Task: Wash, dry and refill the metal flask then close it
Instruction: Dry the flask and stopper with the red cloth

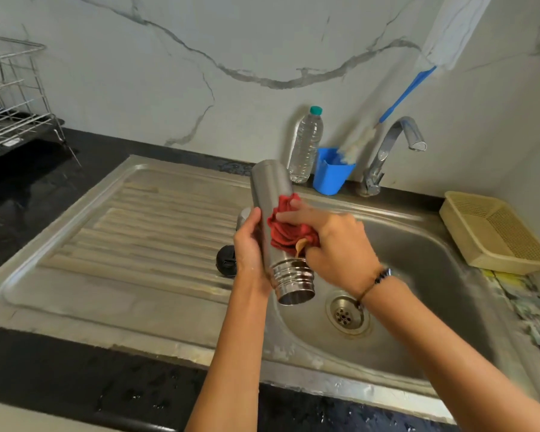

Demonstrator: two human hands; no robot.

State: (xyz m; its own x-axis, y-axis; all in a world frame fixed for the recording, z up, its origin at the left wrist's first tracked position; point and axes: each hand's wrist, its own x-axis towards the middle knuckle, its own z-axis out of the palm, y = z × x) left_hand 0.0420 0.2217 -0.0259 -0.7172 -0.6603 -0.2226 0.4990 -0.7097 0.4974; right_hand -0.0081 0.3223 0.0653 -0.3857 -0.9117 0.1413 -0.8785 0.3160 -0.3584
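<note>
Drying step in progress, I'd say. Flask [273, 219] is being held over the sink [418, 244], tilted, open threaded mouth pointing down toward the person and just short of the drain [347, 316]. Probably so leftover water is running out while the outside is being wiped.

Left hand [248, 244] is wrapping the flask's lower body from the left, fingers curled round it, acting as the clamp. Right hand [334, 244] is pressing a red cloth [289, 232] against the flask's right side; thumb and curled fingers are bunching the cloth, index finger is lying straight along it to keep pressure on the metal.

Just behind the left hand, a black cap [226, 260] is sitting on the ribbed drainboard [144, 232], parked within reach for closing. A second metal piece is peeking out behind the flask; can't tell what it is.

Further back along the wall: clear plastic water bottle [306, 145], full, likely the refill source; blue cup [331, 174] holding a bottle brush [387, 110]; tap [393, 145], no water running. Beige basket [493, 232] is sitting far right, wire dish rack [13, 98] far left.
</note>
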